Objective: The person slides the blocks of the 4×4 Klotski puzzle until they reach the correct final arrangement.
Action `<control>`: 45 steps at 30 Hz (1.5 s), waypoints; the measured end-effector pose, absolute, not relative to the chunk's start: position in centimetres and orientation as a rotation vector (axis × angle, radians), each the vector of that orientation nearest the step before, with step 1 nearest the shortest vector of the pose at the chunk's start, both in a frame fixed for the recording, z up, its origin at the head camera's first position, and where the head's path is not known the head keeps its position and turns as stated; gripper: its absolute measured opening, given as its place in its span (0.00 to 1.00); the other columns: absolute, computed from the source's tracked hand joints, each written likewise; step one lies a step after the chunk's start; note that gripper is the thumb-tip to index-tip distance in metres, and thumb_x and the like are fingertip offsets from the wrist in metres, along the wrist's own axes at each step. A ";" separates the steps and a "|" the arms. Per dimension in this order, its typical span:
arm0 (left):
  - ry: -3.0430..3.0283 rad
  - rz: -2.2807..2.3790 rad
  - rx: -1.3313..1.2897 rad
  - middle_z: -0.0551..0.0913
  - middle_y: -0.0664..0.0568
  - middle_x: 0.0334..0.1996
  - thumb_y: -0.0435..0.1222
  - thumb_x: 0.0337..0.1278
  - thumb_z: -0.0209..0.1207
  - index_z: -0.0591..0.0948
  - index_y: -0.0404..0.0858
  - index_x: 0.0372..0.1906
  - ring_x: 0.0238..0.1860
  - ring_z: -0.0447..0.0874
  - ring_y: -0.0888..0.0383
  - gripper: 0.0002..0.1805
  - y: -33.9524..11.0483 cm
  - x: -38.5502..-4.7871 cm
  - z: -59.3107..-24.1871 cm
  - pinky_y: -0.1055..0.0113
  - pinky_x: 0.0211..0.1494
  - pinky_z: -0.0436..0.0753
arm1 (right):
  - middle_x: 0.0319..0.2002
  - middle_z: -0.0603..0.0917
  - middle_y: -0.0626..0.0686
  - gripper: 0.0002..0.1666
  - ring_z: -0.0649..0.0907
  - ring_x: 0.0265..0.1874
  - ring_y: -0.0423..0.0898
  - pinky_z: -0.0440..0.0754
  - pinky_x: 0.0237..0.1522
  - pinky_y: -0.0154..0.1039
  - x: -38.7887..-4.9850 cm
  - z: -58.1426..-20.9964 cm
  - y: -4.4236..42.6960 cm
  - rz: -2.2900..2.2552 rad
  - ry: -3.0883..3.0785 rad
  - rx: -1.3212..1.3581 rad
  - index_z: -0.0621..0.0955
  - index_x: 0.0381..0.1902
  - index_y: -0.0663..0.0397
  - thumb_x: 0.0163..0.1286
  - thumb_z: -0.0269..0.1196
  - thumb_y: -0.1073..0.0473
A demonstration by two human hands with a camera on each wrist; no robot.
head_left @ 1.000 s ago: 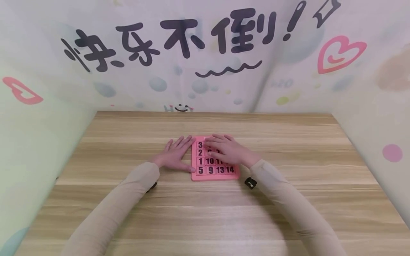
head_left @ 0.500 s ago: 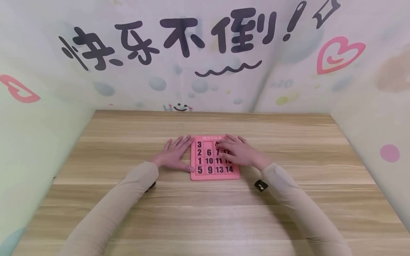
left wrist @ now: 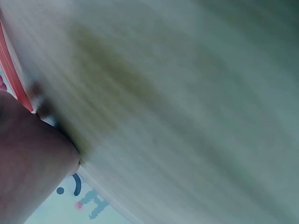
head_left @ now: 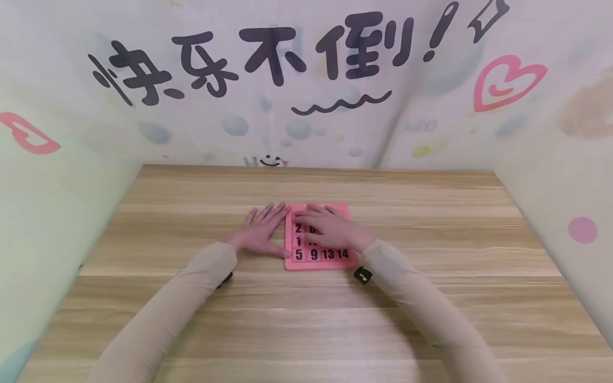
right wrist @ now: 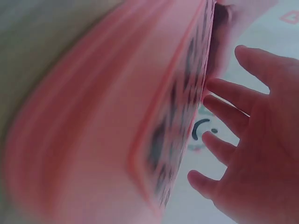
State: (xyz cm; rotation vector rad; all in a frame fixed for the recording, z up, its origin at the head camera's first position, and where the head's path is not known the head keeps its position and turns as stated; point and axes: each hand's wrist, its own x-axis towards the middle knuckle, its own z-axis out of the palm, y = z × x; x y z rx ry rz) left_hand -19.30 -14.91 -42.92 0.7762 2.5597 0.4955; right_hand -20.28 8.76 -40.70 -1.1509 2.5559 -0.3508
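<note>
A pink number sliding puzzle [head_left: 322,266] lies flat on the table in the head view. Its bottom row reads 5, 9, 13, 14, and the tiles 2 and 1 show in the left column. My left hand [head_left: 258,235] lies spread at its left edge, thumb and fingertips touching the frame. Over the upper tiles extends my right hand [head_left: 332,229], fingers straight, hiding most of the upper rows. In the right wrist view that hand's fingers reach toward the tile face; which tile they touch I cannot tell. The left wrist view shows only part of my left hand [left wrist: 32,163].
The wood-grain table [head_left: 306,324] stretches around the puzzle on all sides. Behind it hangs a white printed backdrop [head_left: 191,127] with dark lettering and hearts, continuing along both sides. A small black device [head_left: 363,275] sits at the right wrist.
My right hand first shifted right, uncovering a vacant slot beside tile 3, then swept left over the upper-left tiles. My left hand has stayed at the puzzle's left edge.
</note>
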 end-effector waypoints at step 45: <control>2.559 0.475 0.774 0.32 0.48 0.77 0.65 0.48 0.62 0.37 0.42 0.77 0.75 0.26 0.45 0.64 -15.0 -19.3 -43.0 0.43 0.70 0.27 | 0.74 0.57 0.53 0.34 0.49 0.74 0.57 0.44 0.70 0.61 -20.1 -40.6 9.5 -0.261 2.585 -1.125 0.62 0.74 0.49 0.76 0.48 0.43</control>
